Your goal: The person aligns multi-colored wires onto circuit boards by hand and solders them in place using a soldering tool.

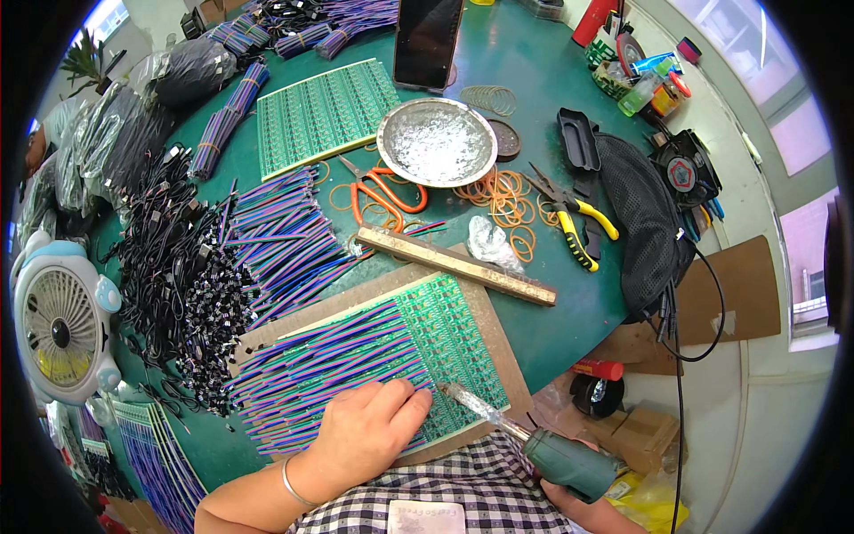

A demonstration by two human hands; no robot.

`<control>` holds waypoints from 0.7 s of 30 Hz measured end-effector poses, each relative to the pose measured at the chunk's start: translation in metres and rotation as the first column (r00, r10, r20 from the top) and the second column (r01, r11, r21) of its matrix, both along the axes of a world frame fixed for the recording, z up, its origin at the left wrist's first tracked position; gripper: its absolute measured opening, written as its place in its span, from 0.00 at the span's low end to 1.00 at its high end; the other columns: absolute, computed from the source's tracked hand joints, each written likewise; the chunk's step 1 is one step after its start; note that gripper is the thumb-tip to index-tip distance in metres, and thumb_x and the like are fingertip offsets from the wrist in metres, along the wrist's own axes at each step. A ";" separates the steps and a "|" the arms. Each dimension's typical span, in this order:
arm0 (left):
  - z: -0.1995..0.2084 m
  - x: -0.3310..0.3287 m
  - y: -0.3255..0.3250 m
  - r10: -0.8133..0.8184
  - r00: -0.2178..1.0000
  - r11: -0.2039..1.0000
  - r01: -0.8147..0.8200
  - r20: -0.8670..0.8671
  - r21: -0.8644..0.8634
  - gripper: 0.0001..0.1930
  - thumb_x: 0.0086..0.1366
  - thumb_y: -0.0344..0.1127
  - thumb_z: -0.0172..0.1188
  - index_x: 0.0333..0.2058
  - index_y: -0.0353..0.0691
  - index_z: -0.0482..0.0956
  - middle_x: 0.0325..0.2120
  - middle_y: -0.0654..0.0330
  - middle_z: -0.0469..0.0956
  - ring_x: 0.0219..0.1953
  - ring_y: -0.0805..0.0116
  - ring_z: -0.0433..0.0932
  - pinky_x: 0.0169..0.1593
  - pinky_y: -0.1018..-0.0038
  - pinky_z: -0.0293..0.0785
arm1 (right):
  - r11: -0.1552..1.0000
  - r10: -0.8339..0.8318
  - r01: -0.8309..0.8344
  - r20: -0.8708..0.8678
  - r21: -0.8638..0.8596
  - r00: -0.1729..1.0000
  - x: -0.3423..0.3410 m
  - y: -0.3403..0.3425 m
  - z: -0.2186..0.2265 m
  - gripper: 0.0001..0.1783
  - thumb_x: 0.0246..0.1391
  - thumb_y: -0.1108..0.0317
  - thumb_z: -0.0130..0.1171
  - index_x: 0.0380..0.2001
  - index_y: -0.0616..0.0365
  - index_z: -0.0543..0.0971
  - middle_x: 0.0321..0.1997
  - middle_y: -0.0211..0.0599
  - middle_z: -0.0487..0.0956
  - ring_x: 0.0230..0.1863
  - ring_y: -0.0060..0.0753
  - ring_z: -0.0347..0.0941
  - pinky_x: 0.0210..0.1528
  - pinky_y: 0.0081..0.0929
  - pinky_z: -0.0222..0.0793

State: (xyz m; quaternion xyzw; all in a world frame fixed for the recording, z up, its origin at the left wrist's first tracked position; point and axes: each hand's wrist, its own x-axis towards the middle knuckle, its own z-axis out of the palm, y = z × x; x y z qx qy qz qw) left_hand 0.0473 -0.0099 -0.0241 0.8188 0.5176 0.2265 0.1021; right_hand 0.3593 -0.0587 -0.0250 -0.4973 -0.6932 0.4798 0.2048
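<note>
My left hand (369, 432) lies over the near part of a green circuit board panel (449, 343), its fingers bent and pressed together on a multicoloured ribbon wire; the fingertips are partly hidden. Rows of such wires (334, 356) cover the panel's left part, reaching out past its left edge. My right hand (562, 500) is wrapped round the dark green handle of a soldering iron (485, 409). The iron's tip points left and touches or nearly touches the panel just beside my left fingers. A brown backing board (511, 383) lies under the panel.
Beyond the panel lie a wooden bar (454, 264), orange-handled scissors (387, 191), yellow-black pliers (574, 214), rubber bands (503, 198) and a metal bowl (436, 142). Another panel (325, 116) and a phone (427, 44) sit farther back. Cables (165, 258) and a fan (62, 325) are left.
</note>
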 end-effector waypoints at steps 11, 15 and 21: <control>-0.002 0.001 0.000 0.008 1.000 1.000 -0.008 -0.013 0.011 0.12 0.48 0.32 0.56 0.35 0.41 0.76 0.27 0.64 0.70 0.22 0.72 0.72 0.22 0.76 0.69 | 0.999 0.016 -0.020 0.093 0.037 0.996 0.001 0.001 0.008 0.32 0.45 0.71 0.64 0.54 0.67 0.65 0.48 0.47 0.73 0.48 0.37 0.71 0.50 0.31 0.67; -0.001 0.002 0.001 0.011 1.000 1.000 -0.011 -0.002 0.003 0.12 0.49 0.31 0.56 0.34 0.41 0.76 0.26 0.64 0.70 0.22 0.72 0.72 0.22 0.76 0.70 | 0.991 -0.077 0.073 -0.034 -0.113 0.996 -0.001 -0.004 0.010 0.31 0.45 0.71 0.64 0.53 0.67 0.66 0.48 0.46 0.73 0.48 0.37 0.72 0.50 0.31 0.67; -0.002 0.002 0.002 -0.002 1.000 1.000 0.002 0.012 0.017 0.11 0.49 0.31 0.56 0.34 0.40 0.76 0.26 0.63 0.70 0.21 0.71 0.72 0.22 0.76 0.70 | 0.999 -0.028 0.026 -0.064 -0.029 0.998 -0.002 0.001 0.003 0.30 0.45 0.71 0.64 0.52 0.67 0.67 0.47 0.47 0.74 0.47 0.37 0.73 0.49 0.31 0.67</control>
